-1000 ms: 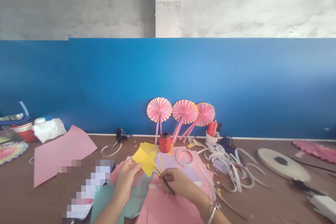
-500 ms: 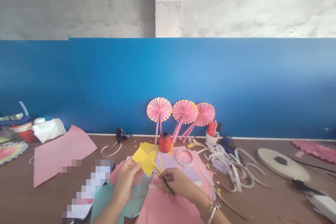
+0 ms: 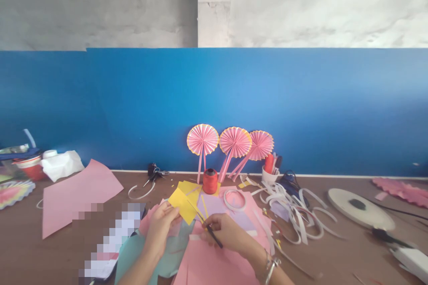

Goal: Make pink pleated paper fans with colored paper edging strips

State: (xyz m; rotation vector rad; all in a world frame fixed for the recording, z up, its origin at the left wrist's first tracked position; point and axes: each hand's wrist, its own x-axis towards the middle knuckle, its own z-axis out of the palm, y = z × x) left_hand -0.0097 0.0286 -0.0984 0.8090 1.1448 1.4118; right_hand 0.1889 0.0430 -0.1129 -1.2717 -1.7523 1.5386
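My left hand (image 3: 160, 228) pinches the near edge of a yellow paper piece (image 3: 182, 205) and holds it up over the table. My right hand (image 3: 224, 231) is closed on scissors (image 3: 211, 233) with dark handles; the blades reach into the yellow paper, where a thin strip hangs partly cut. Under both hands lie pink paper sheets (image 3: 214, 262) and a teal sheet (image 3: 174, 256). More yellow pieces (image 3: 190, 187) lie just behind.
Three pink pleated paper fans (image 3: 234, 143) lean on the blue wall. A red thread spool (image 3: 210, 181), a tape ring (image 3: 234, 199), a white cup of pens (image 3: 270, 173), curled white strips (image 3: 294, 211), a large pink sheet (image 3: 75, 196) and a white disc (image 3: 361, 209) lie on the brown table.
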